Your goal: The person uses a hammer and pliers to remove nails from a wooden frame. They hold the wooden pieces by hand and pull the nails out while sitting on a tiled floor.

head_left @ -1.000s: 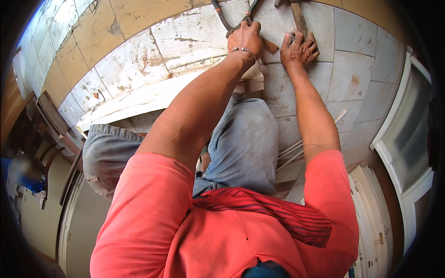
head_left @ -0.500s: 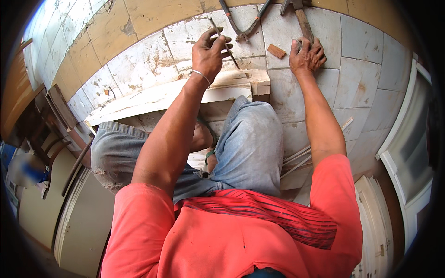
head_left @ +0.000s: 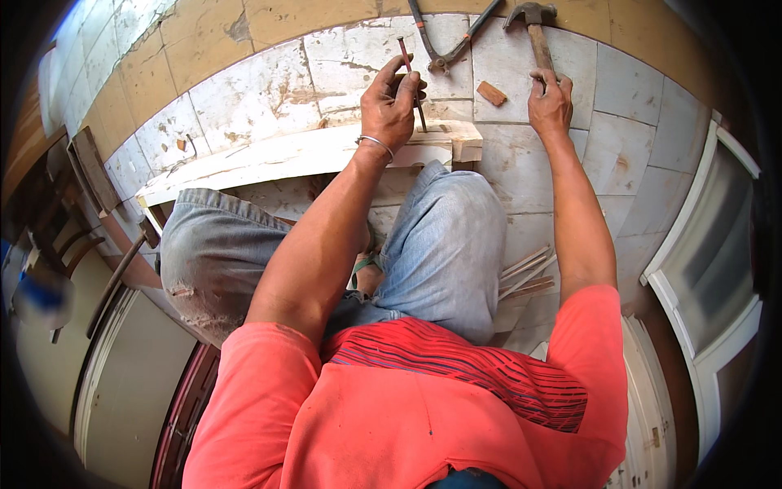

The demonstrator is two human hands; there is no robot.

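Note:
My left hand (head_left: 389, 107) is closed around a long dark nail-like spike (head_left: 406, 55) with a flat head. Its lower tip meets, or comes very near, the right end of a whitish wooden beam (head_left: 277, 160); I cannot tell whether they touch. The beam lies across in front of my knees. To the right, my right hand (head_left: 551, 107) grips the lower part of the wooden handle of a claw hammer (head_left: 539, 45). The hammer's metal head points away from me, over the tiled floor.
Pincers (head_left: 440, 63) with dark and orange handles lie between my hands, beyond the beam. Nearby is a reddish-brown chip (head_left: 491, 93). Thin wood strips (head_left: 529, 273) lie right of my knee. A white-framed panel (head_left: 692, 244) stands at far right; another hammer-like tool (head_left: 122, 273) is at left.
My right hand has gone from lying over the hammer's handle to gripping it. My left hand has shifted right, turning the spike more upright with its tip lower at the beam's end.

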